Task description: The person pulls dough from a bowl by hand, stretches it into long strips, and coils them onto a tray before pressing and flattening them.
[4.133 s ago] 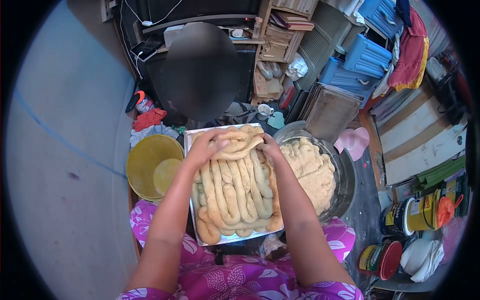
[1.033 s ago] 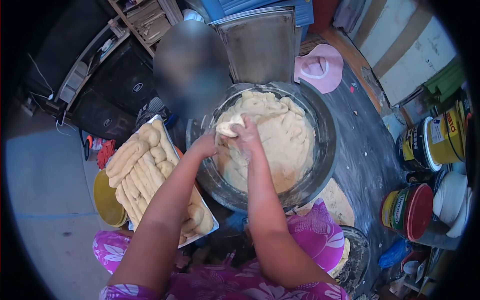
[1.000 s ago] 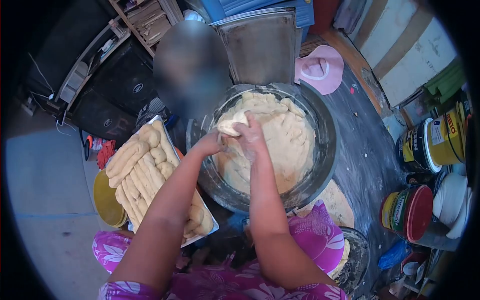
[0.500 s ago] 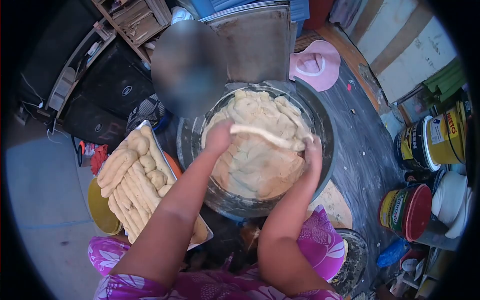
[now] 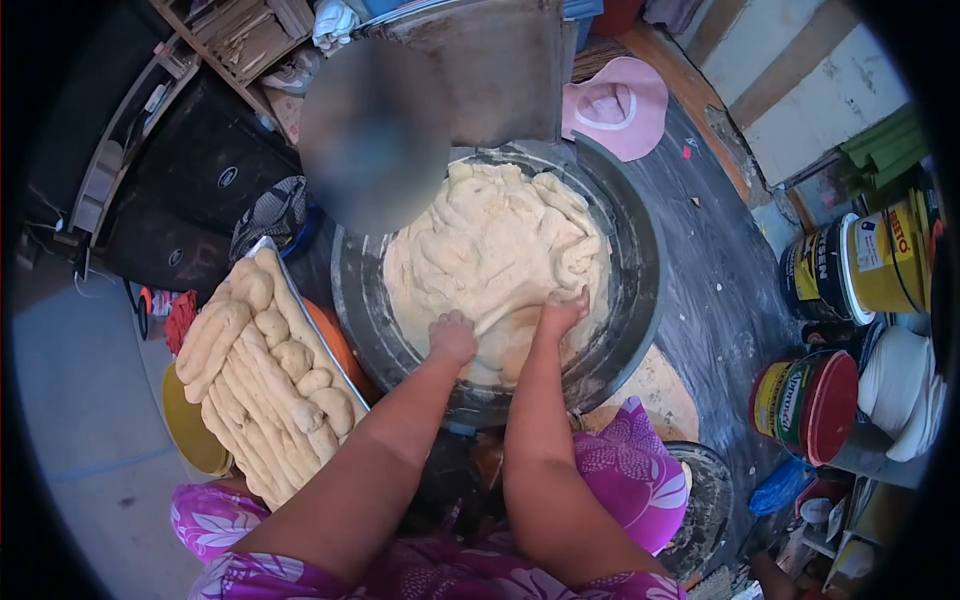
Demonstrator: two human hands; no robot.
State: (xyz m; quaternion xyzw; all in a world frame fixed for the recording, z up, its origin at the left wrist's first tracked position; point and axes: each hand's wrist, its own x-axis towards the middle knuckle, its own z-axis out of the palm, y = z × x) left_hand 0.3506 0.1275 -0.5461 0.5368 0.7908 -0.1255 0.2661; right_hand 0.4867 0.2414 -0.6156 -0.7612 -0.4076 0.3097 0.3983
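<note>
A big mass of pale, floury dough [image 5: 490,235] fills the middle of a round black tub [image 5: 638,270]. My left hand [image 5: 453,338] is on the near left part of the dough, its fingers curled into it. To its right, my right hand [image 5: 565,312] has its fingers closed on the dough near a fold. A smooth ridge of dough runs between my hands. Left of the tub, a metal tray [image 5: 335,350] bears several long dough strips [image 5: 262,400] and rounded dough lumps [image 5: 293,357].
A pink hat [image 5: 618,105] lies beyond the tub, near a large dark metal sheet [image 5: 505,70]. Several paint buckets [image 5: 828,405] line the right side. Black speakers [image 5: 210,180] stand at left. A blurred round patch hides part of the tub's far left.
The dough strand that was stretched between my raised hands is down on the mass. Both hands have moved nearer to me and closer together. The view has shifted slightly.
</note>
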